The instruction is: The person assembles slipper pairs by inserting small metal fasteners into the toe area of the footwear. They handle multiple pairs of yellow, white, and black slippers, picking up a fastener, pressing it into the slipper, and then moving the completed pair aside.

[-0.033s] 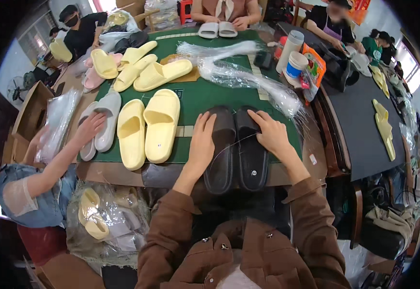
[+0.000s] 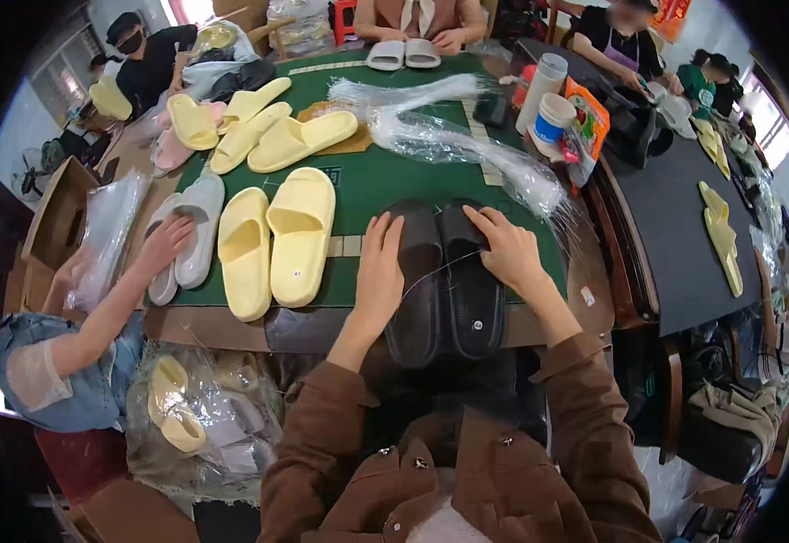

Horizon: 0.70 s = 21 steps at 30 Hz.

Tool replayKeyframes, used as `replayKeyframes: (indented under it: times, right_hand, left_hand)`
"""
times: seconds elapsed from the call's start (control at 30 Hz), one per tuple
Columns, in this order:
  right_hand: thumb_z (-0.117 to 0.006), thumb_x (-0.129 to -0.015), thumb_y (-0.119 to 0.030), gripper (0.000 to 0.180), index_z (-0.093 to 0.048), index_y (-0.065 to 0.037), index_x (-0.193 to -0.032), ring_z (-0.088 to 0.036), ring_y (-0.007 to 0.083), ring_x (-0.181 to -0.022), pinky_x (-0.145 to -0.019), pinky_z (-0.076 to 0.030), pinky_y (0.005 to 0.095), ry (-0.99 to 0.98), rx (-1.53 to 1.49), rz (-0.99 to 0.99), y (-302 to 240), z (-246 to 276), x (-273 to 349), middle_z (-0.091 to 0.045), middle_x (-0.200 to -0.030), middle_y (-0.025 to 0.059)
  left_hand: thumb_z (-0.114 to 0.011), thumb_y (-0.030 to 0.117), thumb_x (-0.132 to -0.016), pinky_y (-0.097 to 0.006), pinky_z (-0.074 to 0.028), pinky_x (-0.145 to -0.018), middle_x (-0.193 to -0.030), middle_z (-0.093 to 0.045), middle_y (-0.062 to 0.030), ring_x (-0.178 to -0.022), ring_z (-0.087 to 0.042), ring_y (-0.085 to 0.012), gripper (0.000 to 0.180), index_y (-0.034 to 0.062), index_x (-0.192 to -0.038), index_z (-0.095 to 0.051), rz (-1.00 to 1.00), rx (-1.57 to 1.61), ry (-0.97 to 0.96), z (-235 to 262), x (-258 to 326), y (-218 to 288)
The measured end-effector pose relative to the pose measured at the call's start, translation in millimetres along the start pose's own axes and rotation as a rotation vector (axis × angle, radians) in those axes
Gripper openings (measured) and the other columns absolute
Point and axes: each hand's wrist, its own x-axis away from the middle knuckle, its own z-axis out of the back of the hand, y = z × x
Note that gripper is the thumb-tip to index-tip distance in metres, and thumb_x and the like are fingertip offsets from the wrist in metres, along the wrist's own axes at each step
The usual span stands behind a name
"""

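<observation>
Black open-toed slippers were held side by side at the near edge of the green-topped brown worktop. One was grasped by its wide strap in the left hand, the other in the right hand; how tight each grip was could not be told. One thin, see-through thread was stretched across both. Two big pale yellow slippers were set near, to the left. Farther left, smooth grey slippers were touched by another person's hand. Past the black pair, shiny clear plastic strands were laid in a bunch.
</observation>
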Motion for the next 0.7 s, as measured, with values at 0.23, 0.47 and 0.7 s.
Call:
replayKeyframes:
  times: [0.23, 0.47, 0.7]
  right_hand:
    - [-0.068, -0.070, -0.008, 0.065, -0.054, -0.020, -0.132, -0.066, 0.0348, -0.086, -0.073, -0.055, 0.0422, 0.013, -0.102, 0.019, 0.1, 4.4, 13.9, -0.052, -0.133, 0.0104]
    - [-0.071, -0.081, -0.021, 0.049, -0.057, -0.009, -0.127, -0.062, 0.0306, -0.101, -0.075, -0.051, 0.0345, -0.014, -0.463, -0.057, -9.4, 65.0, 22.8, -0.051, -0.134, 0.0118]
    - [-0.067, -0.083, -0.008, 0.038, -0.062, -0.007, -0.121, -0.055, 0.0149, -0.068, -0.059, -0.044, 0.0270, -0.178, -0.578, 0.081, -48.9, 87.4, 39.6, -0.068, -0.101, 0.0083]
  left_hand:
    - [-0.047, -0.010, -0.082, -0.046, -0.030, -0.110, -0.141, -0.039, -0.0213, -0.134, -0.034, -0.0410, 0.055, 0.0017, -0.136, -0.042, 0.043, -0.063, 0.005, -2.0, 15.0, 10.4]
    - [-0.061, 0.006, -0.084, -0.044, -0.030, -0.110, -0.144, -0.038, -0.0179, -0.135, -0.035, -0.0375, 0.061, 0.0044, -0.141, -0.039, -0.123, -0.067, 0.025, 30.6, 17.9, 35.1]
    - [-0.067, 0.014, -0.086, -0.031, -0.047, -0.074, -0.108, -0.055, -0.0106, -0.081, -0.054, -0.0175, 0.073, 0.0057, -0.148, -0.028, -0.134, 0.674, -0.322, 53.9, 34.7, 94.1]
